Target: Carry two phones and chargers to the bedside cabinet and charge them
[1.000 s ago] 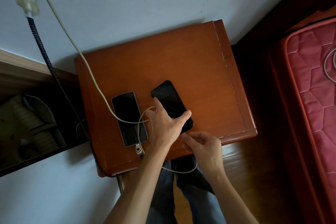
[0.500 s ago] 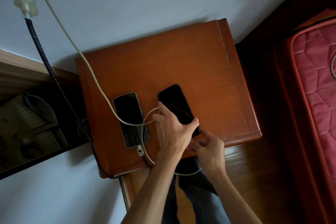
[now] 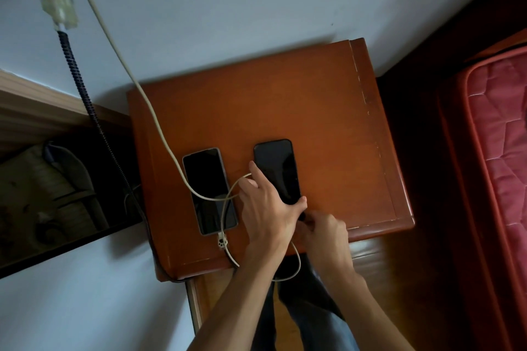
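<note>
Two dark phones lie side by side on the brown bedside cabinet (image 3: 299,100). The left phone (image 3: 206,179) has a white cable (image 3: 159,128) plugged into its near end, with a small paw-shaped clip. My left hand (image 3: 268,208) clamps the near end of the right phone (image 3: 275,165) between thumb and fingers. Just below it, my right hand (image 3: 322,232) pinches a dark plug at that phone's bottom edge. A second white cable (image 3: 295,268) loops down from there, past the cabinet's front edge.
A wall plug (image 3: 58,8) with a black coiled cord (image 3: 82,88) hangs at the upper left. A dark open gap with stored items (image 3: 57,194) lies left of the cabinet. A red mattress (image 3: 502,151) stands on the right, with wooden floor (image 3: 399,279) below.
My right hand has moved up from the cabinet's front edge to the near end of the right phone. My left hand has stayed gripping that phone, which now lies straighter.
</note>
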`<move>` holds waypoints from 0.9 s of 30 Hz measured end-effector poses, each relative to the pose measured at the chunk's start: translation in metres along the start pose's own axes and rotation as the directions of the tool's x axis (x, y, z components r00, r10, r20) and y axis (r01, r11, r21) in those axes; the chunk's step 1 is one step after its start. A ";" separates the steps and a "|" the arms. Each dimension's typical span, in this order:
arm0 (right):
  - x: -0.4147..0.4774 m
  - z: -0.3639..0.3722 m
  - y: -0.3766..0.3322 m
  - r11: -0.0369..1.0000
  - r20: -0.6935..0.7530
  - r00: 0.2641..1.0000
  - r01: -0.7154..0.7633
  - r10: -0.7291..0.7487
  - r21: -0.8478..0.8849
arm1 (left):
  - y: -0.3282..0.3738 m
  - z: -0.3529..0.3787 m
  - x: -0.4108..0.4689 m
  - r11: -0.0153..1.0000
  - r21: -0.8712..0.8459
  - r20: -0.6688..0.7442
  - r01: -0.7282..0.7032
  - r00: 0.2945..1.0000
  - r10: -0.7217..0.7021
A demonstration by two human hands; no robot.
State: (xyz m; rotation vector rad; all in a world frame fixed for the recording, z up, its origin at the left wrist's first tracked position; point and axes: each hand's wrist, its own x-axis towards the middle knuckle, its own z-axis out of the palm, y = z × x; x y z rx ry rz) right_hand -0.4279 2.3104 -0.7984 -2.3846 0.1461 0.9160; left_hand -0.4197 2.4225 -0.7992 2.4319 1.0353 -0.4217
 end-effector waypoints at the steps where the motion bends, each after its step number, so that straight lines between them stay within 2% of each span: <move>1: 0.001 0.001 -0.001 1.000 0.011 1.000 -0.004 0.005 -0.019 | -0.001 0.001 -0.001 1.000 0.012 -0.002 -0.009 1.000 0.009; 8: 0.003 0.004 -0.001 0.994 0.025 1.000 0.006 -0.003 -0.110 | -0.004 0.002 -0.002 0.998 0.054 -0.003 -0.036 0.999 0.037; 13: 0.002 0.005 0.006 0.996 0.021 1.000 0.011 -0.009 -0.090 | -0.002 0.004 -0.005 0.998 0.053 0.009 -0.013 1.000 0.012; 17: 0.003 0.004 0.009 0.999 0.004 1.000 0.014 -0.014 -0.036 | -0.003 0.004 -0.006 0.998 -0.027 -0.014 0.053 0.998 -0.053; 24: 0.001 -0.004 0.006 0.999 -0.063 0.997 0.033 -0.036 -0.035 | -0.014 -0.008 -0.015 0.984 -0.179 -0.071 0.010 0.997 -0.023; 27: -0.006 -0.021 -0.007 0.997 -0.056 0.997 0.063 -0.061 0.041 | -0.014 -0.025 -0.025 0.955 -0.295 -0.095 0.024 0.994 -0.054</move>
